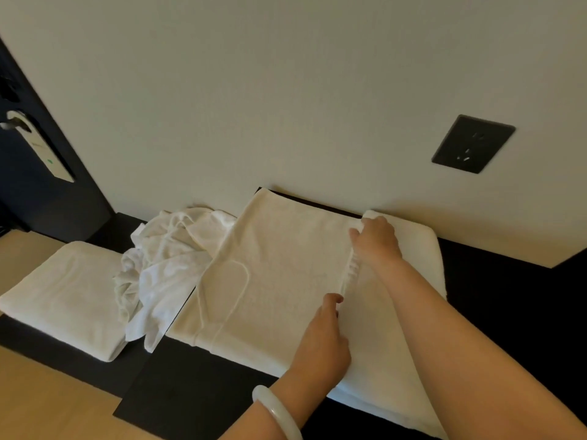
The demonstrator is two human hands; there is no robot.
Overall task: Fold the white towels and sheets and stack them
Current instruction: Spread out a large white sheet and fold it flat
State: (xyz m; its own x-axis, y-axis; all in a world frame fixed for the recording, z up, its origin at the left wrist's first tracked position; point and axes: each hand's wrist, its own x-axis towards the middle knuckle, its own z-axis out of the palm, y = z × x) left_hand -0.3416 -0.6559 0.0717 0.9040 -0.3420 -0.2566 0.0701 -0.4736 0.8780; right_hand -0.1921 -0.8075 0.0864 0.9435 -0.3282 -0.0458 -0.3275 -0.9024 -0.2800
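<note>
1. Towel (270,281) lies spread flat mid-tabletop (178,385), its far edge up against the wall.
2. Left hand (320,338) pinches its bunched fold near the front, and right hand (374,239) grips the same fold farther back.
3. Crumpled sheet (158,258) and folded towel (63,296) sit toward the left edge.

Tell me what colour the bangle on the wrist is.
Milky white, slightly translucent; the bangle shows best in the head view.
</note>
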